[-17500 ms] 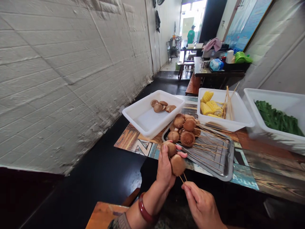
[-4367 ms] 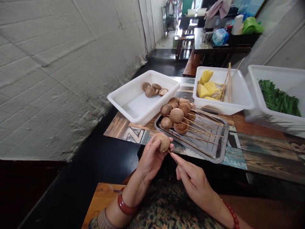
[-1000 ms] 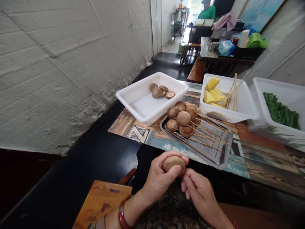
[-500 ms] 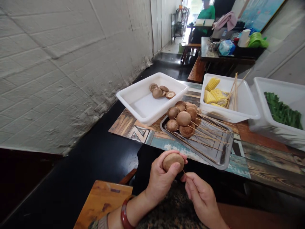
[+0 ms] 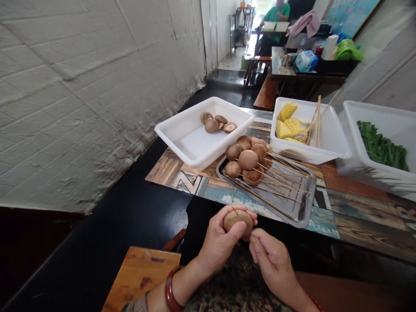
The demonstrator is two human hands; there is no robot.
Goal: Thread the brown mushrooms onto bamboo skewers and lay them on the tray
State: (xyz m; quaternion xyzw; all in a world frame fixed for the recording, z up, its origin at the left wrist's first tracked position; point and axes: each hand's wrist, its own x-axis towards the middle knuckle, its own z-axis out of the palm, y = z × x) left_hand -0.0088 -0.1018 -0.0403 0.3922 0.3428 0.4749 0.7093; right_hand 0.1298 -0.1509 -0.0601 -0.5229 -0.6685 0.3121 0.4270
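Note:
A brown mushroom point(image 5: 238, 220) rests in my left hand point(image 5: 216, 242), the thumb pressed on its cap and the fingers curled behind. The thin tip of a bamboo skewer point(image 5: 234, 210) sticks out at the cap's upper edge. My right hand point(image 5: 271, 255) is closed in a pinch close to the mushroom's lower right; the skewer's lower part is hidden by its fingers. Beyond my hands, a metal tray point(image 5: 300, 216) bears several skewered mushrooms point(image 5: 248, 160), their sticks pointing right.
A white tub point(image 5: 195, 160) with several loose mushrooms point(image 5: 212, 125) stands behind left. Right of it are a tub point(image 5: 328, 154) of corn point(image 5: 294, 125) and skewers, then a tub point(image 5: 351, 130) of green vegetables point(image 5: 381, 145). A wooden stool point(image 5: 139, 277) is at lower left. A person in green point(image 5: 276, 15) sits far back.
The skewer has gone through the mushroom, and its tip now shows at the upper edge. My right hand has moved closer to the cap. The view has shifted slightly.

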